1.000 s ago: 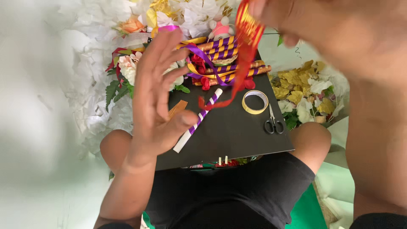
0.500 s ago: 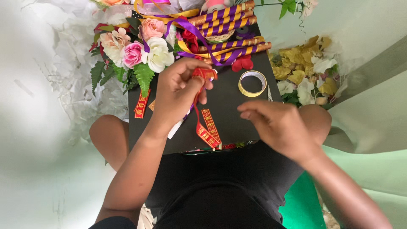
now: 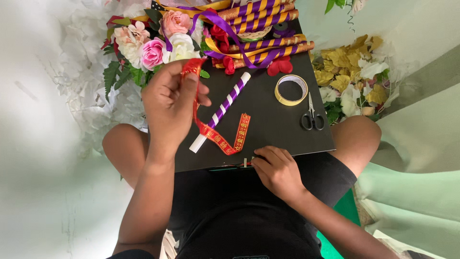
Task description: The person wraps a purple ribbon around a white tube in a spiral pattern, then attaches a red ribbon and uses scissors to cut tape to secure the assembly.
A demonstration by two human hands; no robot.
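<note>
My left hand (image 3: pixel 168 103) pinches the upper end of a red and gold patterned ribbon (image 3: pixel 216 136); the ribbon drops from my fingers and folds in a V on the black board (image 3: pixel 268 122) across my lap. A white stick wound with purple stripes (image 3: pixel 221 109) lies slanted on the board under the ribbon. My right hand (image 3: pixel 278 170) rests at the board's near edge, fingertips curled on something small there that I cannot make out.
A roll of yellowish tape (image 3: pixel 291 89) and black scissors (image 3: pixel 312 116) lie on the board's right side. Gold and purple striped sticks (image 3: pixel 261 29) with purple ribbon are stacked at the far edge. Artificial flowers (image 3: pixel 153 41) sit far left, yellow leaves (image 3: pixel 352 72) to the right.
My left hand moved left and lifted the ribbon end, uncovering the striped stick. My right hand dropped from above the board to its near edge. The view shifted down.
</note>
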